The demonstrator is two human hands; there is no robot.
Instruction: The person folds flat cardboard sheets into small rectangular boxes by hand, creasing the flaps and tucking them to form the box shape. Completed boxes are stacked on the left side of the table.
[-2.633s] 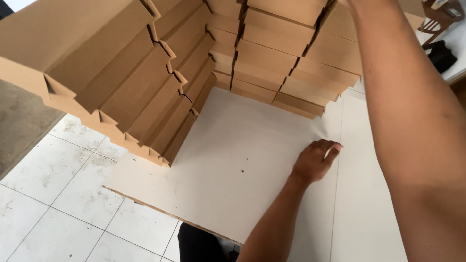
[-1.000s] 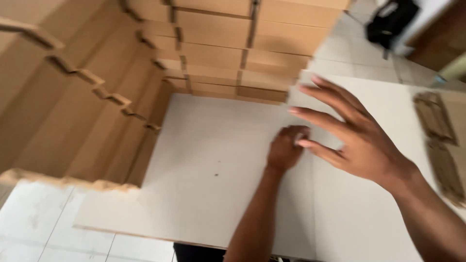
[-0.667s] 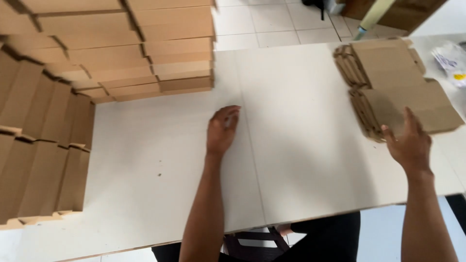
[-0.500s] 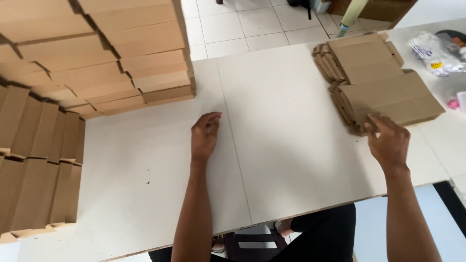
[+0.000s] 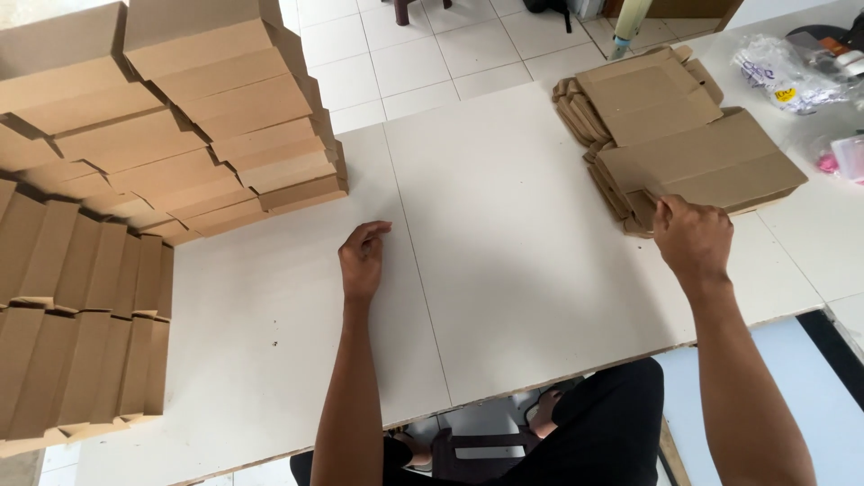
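My right hand [image 5: 691,239] pinches the near edge of the flat cardboard blanks [image 5: 711,162], a brown pile at the right of the white board table [image 5: 504,270]. A second pile of flat blanks [image 5: 634,94] lies just behind it. My left hand [image 5: 363,261] rests on the bare board near the middle, fingers curled, holding nothing. Folded brown boxes [image 5: 225,117] are stacked at the back left, and more folded boxes [image 5: 81,324] stand in rows along the left edge.
Clear plastic bags [image 5: 792,72] and small items lie at the far right on a white surface. White floor tiles [image 5: 432,45] show beyond the table. My dark-clothed legs [image 5: 594,432] are below the front edge.
The view swung from the box stacks at left to the whole table. My right hand came down from the air and reached the flat blanks at right; the left hand stayed on the board.
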